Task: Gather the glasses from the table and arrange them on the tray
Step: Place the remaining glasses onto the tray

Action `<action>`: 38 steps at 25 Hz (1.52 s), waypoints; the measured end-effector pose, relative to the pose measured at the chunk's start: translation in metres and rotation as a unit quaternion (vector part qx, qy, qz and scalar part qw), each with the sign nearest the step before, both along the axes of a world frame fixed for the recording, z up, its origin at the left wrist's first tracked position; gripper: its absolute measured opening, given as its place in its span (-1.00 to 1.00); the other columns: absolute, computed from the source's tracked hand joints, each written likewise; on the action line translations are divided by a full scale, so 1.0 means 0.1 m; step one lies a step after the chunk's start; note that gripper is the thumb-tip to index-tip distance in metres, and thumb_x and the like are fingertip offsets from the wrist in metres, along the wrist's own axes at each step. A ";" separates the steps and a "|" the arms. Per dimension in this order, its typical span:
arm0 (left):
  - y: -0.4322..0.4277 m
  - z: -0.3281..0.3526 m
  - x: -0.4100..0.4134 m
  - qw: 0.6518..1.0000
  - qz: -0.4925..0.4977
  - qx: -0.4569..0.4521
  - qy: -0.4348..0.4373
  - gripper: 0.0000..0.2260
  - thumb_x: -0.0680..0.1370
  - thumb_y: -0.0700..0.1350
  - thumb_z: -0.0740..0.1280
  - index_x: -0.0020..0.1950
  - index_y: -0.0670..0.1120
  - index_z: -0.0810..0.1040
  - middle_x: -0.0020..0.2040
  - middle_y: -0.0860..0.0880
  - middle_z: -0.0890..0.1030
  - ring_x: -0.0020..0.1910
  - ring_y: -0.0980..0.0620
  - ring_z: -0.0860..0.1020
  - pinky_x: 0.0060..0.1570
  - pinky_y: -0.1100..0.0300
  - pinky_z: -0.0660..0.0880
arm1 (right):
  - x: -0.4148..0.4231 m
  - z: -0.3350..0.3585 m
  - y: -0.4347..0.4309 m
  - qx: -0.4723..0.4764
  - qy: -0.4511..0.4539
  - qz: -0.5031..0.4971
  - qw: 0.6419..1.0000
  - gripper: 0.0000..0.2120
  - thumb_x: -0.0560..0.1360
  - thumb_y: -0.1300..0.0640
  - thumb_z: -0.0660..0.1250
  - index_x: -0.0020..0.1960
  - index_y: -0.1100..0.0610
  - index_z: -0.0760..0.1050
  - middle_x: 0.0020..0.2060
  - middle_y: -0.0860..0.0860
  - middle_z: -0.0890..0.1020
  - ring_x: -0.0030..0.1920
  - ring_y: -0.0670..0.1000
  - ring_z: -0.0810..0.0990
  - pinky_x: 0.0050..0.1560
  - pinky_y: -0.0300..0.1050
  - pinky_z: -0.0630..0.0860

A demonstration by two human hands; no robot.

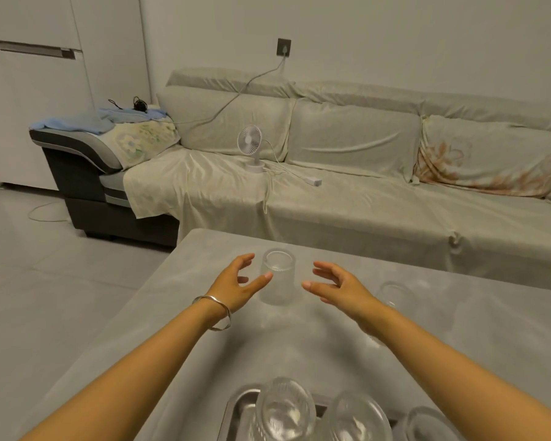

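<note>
A clear glass stands upside down on the grey table, toward its far side. My left hand is open just left of it, thumb tip at its side, a bangle on the wrist. My right hand is open a little to the glass's right, not touching it. A second glass stands behind my right forearm, partly hidden. At the near edge a metal tray holds three upturned glasses.
A long sofa covered in pale sheets runs behind the table, with a small white fan and its cable on the seat. Grey tiled floor lies to the left of the table.
</note>
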State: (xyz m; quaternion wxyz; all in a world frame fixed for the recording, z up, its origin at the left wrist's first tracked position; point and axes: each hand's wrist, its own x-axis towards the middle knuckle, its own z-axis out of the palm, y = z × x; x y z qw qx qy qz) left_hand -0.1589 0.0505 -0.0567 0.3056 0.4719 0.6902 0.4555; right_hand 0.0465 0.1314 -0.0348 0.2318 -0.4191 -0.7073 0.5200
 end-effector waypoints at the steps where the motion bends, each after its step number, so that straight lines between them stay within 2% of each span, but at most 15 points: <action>1: 0.10 -0.07 -0.03 1.000 -0.007 -0.003 0.002 -0.37 0.43 0.11 0.34 0.43 0.02 0.19 0.46 -0.06 0.27 0.34 -0.12 0.38 0.23 0.01 0.39 | -0.06 -0.07 0.11 -0.001 -0.008 0.007 1.000 -0.33 0.37 -0.02 0.46 0.42 0.02 0.29 0.39 0.00 0.39 0.17 -0.03 0.50 0.23 -0.07 0.45; 4: 0.37 -0.23 -0.12 1.000 -0.022 -0.015 0.010 -0.36 0.43 0.12 0.32 0.44 0.05 0.16 0.47 -0.04 0.25 0.37 -0.11 0.34 0.26 0.00 0.36 | -0.25 -0.24 0.34 -0.007 -0.018 0.015 1.000 -0.29 0.38 -0.05 0.45 0.44 0.02 0.26 0.41 -0.01 0.37 0.19 -0.05 0.46 0.25 -0.08 0.43; 6: 0.50 -0.32 -0.16 0.999 -0.036 -0.009 0.004 -0.38 0.44 0.11 0.32 0.43 0.06 0.17 0.47 -0.02 0.26 0.37 -0.10 0.33 0.25 0.01 0.36 | -0.35 -0.34 0.45 -0.009 -0.014 0.029 0.999 -0.34 0.40 -0.05 0.43 0.43 0.01 0.29 0.39 -0.05 0.39 0.17 -0.11 0.49 0.22 -0.14 0.45; 9: 0.60 -0.44 -0.17 0.998 -0.063 0.017 -0.020 -0.48 0.42 0.11 0.33 0.34 0.15 0.26 0.40 0.02 0.35 0.34 -0.09 0.36 0.15 0.12 0.38 | -0.45 -0.45 0.52 -0.014 0.028 0.058 0.998 -0.65 0.45 0.02 0.40 0.19 -0.21 0.45 0.17 -0.23 0.53 -0.03 -0.35 0.59 -0.08 -0.42 0.51; 10: 0.61 -0.46 -0.16 0.997 -0.064 0.026 -0.035 -0.52 0.41 0.11 0.33 0.30 0.19 0.28 0.35 0.04 0.38 0.32 -0.08 0.38 0.12 0.14 0.38 | -0.47 -0.47 0.54 -0.011 0.041 0.058 0.997 -0.70 0.46 0.04 0.39 0.10 -0.26 0.46 0.09 -0.29 0.54 -0.07 -0.42 0.58 -0.16 -0.48 0.50; 12: 0.61 -0.48 -0.14 0.995 -0.056 0.049 -0.068 -0.58 0.40 0.12 0.34 0.22 0.23 0.33 0.25 0.12 0.43 0.26 -0.05 0.42 0.07 0.22 0.40 | -0.47 -0.50 0.54 -0.009 0.054 0.051 0.997 -0.70 0.46 0.05 0.39 0.07 -0.28 0.45 0.02 -0.35 0.53 -0.10 -0.46 0.56 -0.20 -0.50 0.50; 15: 0.57 -0.44 -0.07 0.992 -0.044 0.078 -0.085 -0.68 0.40 0.12 0.32 0.12 0.31 0.36 0.14 0.22 0.47 0.18 0.03 0.42 -0.08 0.39 0.40 | -0.46 -0.48 0.50 -0.002 0.064 0.051 0.997 -0.69 0.46 0.04 0.39 0.12 -0.26 0.45 0.06 -0.30 0.55 -0.09 -0.43 0.57 -0.21 -0.50 0.50; 18: 0.44 -0.27 0.01 0.990 -0.040 0.092 -0.100 -0.64 0.34 0.21 0.29 0.12 0.30 0.38 0.17 0.14 0.47 0.13 0.04 0.47 -0.14 0.36 0.45 | -0.39 -0.33 0.38 0.020 0.070 0.050 0.996 -0.67 0.43 0.00 0.41 0.16 -0.22 0.48 0.14 -0.20 0.57 0.02 -0.30 0.59 -0.17 -0.47 0.51; 21: 0.22 0.06 0.12 0.983 -0.056 0.124 -0.124 -0.70 0.33 0.21 0.27 0.05 0.34 0.40 0.09 0.24 0.48 -0.02 0.24 0.51 -0.31 0.42 0.51 | -0.26 -0.05 0.18 0.043 0.105 0.048 0.992 -0.50 0.34 -0.02 0.49 0.24 -0.17 0.44 0.20 -0.19 0.54 0.15 -0.13 0.58 -0.11 -0.36 0.56; 24: -0.06 0.42 0.31 0.977 -0.063 0.150 -0.136 -0.67 0.31 0.22 0.27 0.07 0.32 0.41 0.10 0.20 0.49 -0.04 0.27 0.52 -0.28 0.35 0.55 | -0.11 0.33 -0.10 0.069 0.135 0.063 0.986 -0.41 0.29 -0.02 0.54 0.25 -0.22 0.39 0.22 -0.22 0.51 0.16 -0.13 0.58 -0.04 -0.33 0.58; 28: -0.53 0.87 0.59 0.973 -0.081 0.180 -0.119 -0.61 0.28 0.24 0.28 0.10 0.28 0.41 0.11 0.21 0.46 -0.13 0.31 0.60 -0.28 0.34 0.57 | 0.14 0.80 -0.59 0.121 0.133 0.076 0.981 -0.44 0.30 -0.11 0.50 0.22 -0.33 0.37 0.24 -0.24 0.50 0.17 -0.19 0.56 0.08 -0.28 0.55; 30: -0.77 1.04 0.72 0.973 -0.103 0.186 -0.091 -0.62 0.26 0.27 0.29 0.07 0.31 0.41 0.11 0.24 0.47 -0.12 0.31 0.61 -0.28 0.33 0.57 | 0.30 0.96 -0.83 0.133 0.126 0.087 0.979 -0.41 0.28 -0.15 0.50 0.25 -0.32 0.36 0.26 -0.21 0.51 0.21 -0.15 0.55 0.17 -0.16 0.54; 32: -1.01 1.14 0.85 0.973 -0.128 0.181 -0.067 -0.64 0.27 0.30 0.29 0.05 0.35 0.43 0.14 0.22 0.48 -0.07 0.22 0.62 -0.23 0.28 0.58 | 0.48 1.06 -1.09 0.132 0.119 0.089 0.980 -0.37 0.25 -0.18 0.51 0.26 -0.28 0.37 0.26 -0.18 0.53 0.23 -0.10 0.54 0.21 -0.06 0.53; 35: -1.31 1.18 1.03 0.972 -0.152 0.172 -0.052 -0.62 0.31 0.29 0.28 0.11 0.32 0.43 0.21 0.16 0.48 -0.01 0.11 0.62 -0.18 0.25 0.59 | 0.73 1.07 -1.44 0.125 0.127 0.079 0.981 -0.40 0.22 -0.17 0.54 0.20 -0.29 0.40 0.23 -0.19 0.55 0.22 -0.08 0.55 0.18 -0.05 0.55; 38: -1.57 1.08 1.22 0.975 -0.158 0.153 -0.034 -0.54 0.34 0.32 0.29 0.20 0.25 0.41 0.26 0.08 0.49 0.08 0.00 0.60 -0.03 0.10 0.60 | 0.94 0.98 -1.76 0.120 0.133 0.064 0.982 -0.43 0.20 -0.15 0.55 0.16 -0.31 0.43 0.16 -0.24 0.59 0.15 -0.15 0.58 0.06 -0.19 0.58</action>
